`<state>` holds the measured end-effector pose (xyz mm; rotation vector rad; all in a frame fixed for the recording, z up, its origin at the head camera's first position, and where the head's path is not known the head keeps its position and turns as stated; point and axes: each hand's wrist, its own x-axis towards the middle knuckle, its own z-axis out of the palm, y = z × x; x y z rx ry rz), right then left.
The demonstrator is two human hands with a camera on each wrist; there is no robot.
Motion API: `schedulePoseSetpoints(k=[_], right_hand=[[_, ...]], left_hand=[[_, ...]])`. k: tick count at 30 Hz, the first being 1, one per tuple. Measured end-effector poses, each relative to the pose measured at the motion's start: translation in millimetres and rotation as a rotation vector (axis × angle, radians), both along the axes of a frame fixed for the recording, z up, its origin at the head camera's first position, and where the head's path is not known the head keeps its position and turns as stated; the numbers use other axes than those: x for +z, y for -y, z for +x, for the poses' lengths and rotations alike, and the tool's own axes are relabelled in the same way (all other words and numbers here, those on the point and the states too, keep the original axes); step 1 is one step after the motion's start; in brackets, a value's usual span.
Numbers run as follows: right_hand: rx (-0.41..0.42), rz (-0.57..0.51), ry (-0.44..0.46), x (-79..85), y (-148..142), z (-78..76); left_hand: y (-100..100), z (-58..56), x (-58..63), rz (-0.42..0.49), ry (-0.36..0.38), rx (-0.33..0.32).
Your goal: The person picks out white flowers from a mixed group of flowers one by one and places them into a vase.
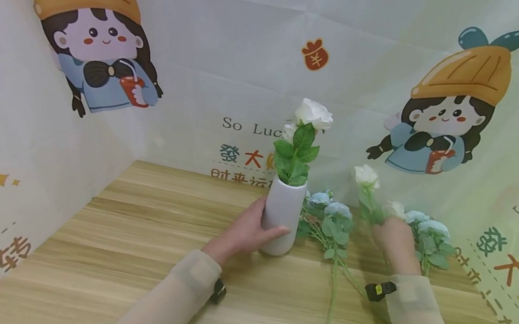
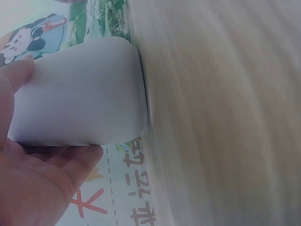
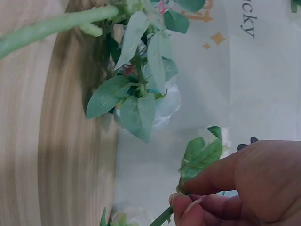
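My left hand (image 1: 244, 229) grips a white vase (image 1: 282, 219) standing upright on the table, thumb across its front. In the left wrist view, the fingers wrap the far side of the vase (image 2: 84, 94). A white rose (image 1: 313, 114) with green leaves rises from the vase's mouth, a smaller white bloom (image 1: 289, 131) partly behind it. To the right, my right hand (image 1: 396, 242) holds a white rose (image 1: 367, 177), slightly blurred. The right wrist view has thumb and fingers pinching its green stem (image 3: 162, 216) just below the leaves (image 3: 202, 157).
Light blue flowers (image 1: 338, 210) with long stems lie on the wooden table (image 1: 138, 254) between vase and right hand. More blue flowers (image 1: 433, 228) and another white flower (image 1: 396, 210) are around the right hand. A printed cloth (image 1: 232, 50) backs the table.
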<state>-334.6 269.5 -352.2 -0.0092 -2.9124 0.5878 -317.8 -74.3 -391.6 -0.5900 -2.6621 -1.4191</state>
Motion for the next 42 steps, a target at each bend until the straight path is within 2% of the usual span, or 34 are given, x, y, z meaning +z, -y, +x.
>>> schedulePoseSetpoints(k=[12,20,26,42], right_hand=[[-0.008,-0.034,-0.096,10.9,9,6.3],[-0.007,-0.04,-0.205,16.9,14,9.6],[-0.013,-0.094,-0.247,21.8,20,12.4],[-0.001,-0.206,-0.454,30.3,33,13.8]], left_hand=[[0,1.2,-0.1,-0.007,-0.001,0.006],[0,0.8,-0.2,-0.007,-0.009,0.009],[0,-0.9,-2.0,-0.013,-0.017,0.006],[0,-1.0,-1.8,-0.007,-0.027,0.005]])
